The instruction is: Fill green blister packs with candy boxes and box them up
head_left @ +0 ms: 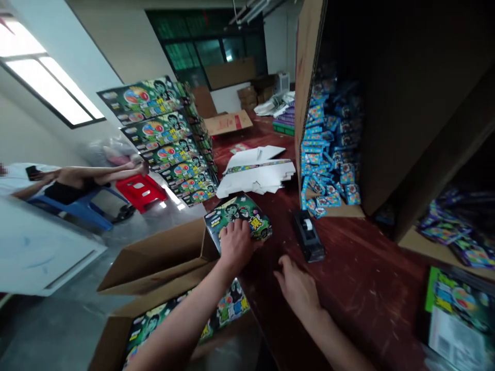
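My left hand (235, 243) lies over the top of a green printed cardboard box (255, 208), with its fingers bent onto the lid. That box rests at the left edge of the dark red table (348, 268). Over the table to the right, my right hand (299, 289) holds nothing, its thumb apart from the curled fingers. A black tape dispenser (308, 237) stands just beyond it. Below my left forearm is an open brown carton (154, 257), with several similar green boxes (234, 304) inside, partly hidden by the arm.
Green boxes (166, 136) form a tall stack at the back left. Flat white card pieces (255, 175) lie behind the hands. A large carton (307, 67) spills blue packets (320, 149); purple packets (444, 221) lie farther right. A person (65, 180) sits at left near a red stool (141, 190).
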`<state>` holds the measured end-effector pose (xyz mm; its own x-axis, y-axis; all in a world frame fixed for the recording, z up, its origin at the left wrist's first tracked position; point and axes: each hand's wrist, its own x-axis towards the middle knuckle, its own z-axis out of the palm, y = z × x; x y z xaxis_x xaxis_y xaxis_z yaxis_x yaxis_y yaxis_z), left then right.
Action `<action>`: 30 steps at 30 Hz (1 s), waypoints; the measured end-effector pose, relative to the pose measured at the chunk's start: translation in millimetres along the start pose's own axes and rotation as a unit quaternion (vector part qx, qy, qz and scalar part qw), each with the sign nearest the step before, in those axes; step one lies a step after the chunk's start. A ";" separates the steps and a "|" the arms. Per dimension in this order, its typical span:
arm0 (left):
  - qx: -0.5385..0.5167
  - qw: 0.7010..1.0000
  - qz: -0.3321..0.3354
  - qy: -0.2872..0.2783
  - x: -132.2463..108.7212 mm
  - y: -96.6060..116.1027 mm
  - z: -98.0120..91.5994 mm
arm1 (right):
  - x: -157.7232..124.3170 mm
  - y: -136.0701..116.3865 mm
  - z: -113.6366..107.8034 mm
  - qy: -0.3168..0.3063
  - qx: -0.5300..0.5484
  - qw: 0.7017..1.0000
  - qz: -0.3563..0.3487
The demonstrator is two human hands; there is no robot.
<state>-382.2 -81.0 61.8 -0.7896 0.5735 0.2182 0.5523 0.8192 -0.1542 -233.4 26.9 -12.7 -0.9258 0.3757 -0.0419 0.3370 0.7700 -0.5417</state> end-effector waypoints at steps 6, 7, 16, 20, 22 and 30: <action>-0.040 0.998 0.018 -0.034 171.2 -36.8 -14.0 | -23.4 23.2 35.4 0.108 0.024 0.986 -0.122; -0.042 0.998 0.019 -0.048 197.7 -40.8 -11.2 | -22.7 26.0 41.1 0.119 0.031 0.983 -0.133; -0.078 0.971 0.105 -0.198 304.4 -64.5 27.8 | -1.2 32.3 65.4 0.152 0.055 0.980 -0.118; -0.095 0.972 0.102 -0.189 320.1 -82.7 15.9 | -2.8 27.9 55.4 0.145 0.082 0.979 -0.117; -0.090 0.980 0.084 -0.154 320.8 -88.3 5.0 | -4.4 26.5 49.3 0.147 0.081 0.978 -0.124; -0.042 0.971 0.167 -0.168 273.2 -1.8 6.9 | -14.6 22.6 27.6 0.121 0.049 0.984 -0.124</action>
